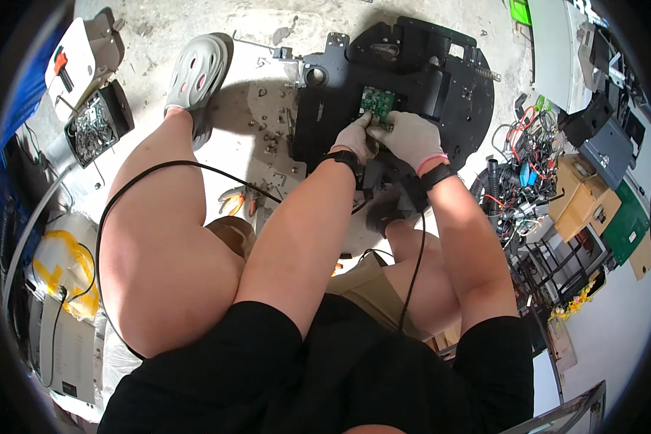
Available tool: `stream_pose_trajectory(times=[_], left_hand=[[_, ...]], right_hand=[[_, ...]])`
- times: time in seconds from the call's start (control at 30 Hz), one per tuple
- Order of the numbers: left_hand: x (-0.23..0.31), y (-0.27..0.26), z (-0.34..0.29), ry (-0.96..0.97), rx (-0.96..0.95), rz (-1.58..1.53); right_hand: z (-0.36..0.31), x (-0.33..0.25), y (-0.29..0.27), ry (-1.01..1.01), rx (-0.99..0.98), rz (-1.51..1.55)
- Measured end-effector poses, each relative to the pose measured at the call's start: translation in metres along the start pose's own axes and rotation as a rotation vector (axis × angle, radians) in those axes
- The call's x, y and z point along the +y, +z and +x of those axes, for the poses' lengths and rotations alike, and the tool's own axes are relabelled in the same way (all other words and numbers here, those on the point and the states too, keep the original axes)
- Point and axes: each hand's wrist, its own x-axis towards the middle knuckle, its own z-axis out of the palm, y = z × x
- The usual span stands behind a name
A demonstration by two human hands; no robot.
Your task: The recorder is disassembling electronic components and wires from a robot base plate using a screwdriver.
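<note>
Setting: person seated low over a concrete floor (195,22), knees spread, both forearms reaching forward and down
Work piece: small green circuit board (377,101) seated in a recess near the middle of a round black plastic base (412,65) that lies flat on the floor
Left hand (354,137): gloved, fingers pinched at the board's lower left edge; black strap on the wrist
Right hand (412,137): gloved, fingertips closed against the board's lower right edge; pink cuff and black strap on the wrist
Hands together: close side by side, touching or nearly so, both clamped at the board's near edge; whether the board is lifted free of its seat cannot be told
Position of board: directly ahead of the fingertips, its far half uncovered, its near edge hidden under the fingers
Handling, judged: board light, thin and stiff, liable to crack if bent; best held by the bare edges, not by the parts mounted on it; any wires still fastened beneath cannot be seen
Base, judged: wide, rigid, heavier than the board, steady under its own weight
Nearby: loose screws (267,137) scattered left of the base; orange-handled pliers (231,201) by the left knee; tangle of coloured wires (521,166) to the right; open box of small metal parts (94,126) far left; grey clog (199,69) on the left foot
Cable: thin black lead (159,168) runs over the left thigh toward the wrists
</note>
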Motion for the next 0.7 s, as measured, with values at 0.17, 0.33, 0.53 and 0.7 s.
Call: stream_pose_trajectory(times=[0.17, 0.33, 0.53, 0.7], left_hand=[[-0.004, -0.017, 0.016, -0.058, -0.042, -0.312], [-0.005, 0.003, -0.017, -0.079, -0.025, 0.016], [-0.008, 0.001, -0.023, -0.017, -0.113, 0.015], [-0.012, 0.006, -0.029, -0.051, -0.082, 0.038]], right_hand=[[0.004, -0.003, 0.009, 0.046, 0.012, 0.041], [0.002, 0.003, 0.002, 0.07, 0.073, 0.001], [-0.002, 0.009, -0.01, 0.083, -0.042, 0.013], [0.001, 0.024, -0.003, 0.066, -0.037, 0.022]])
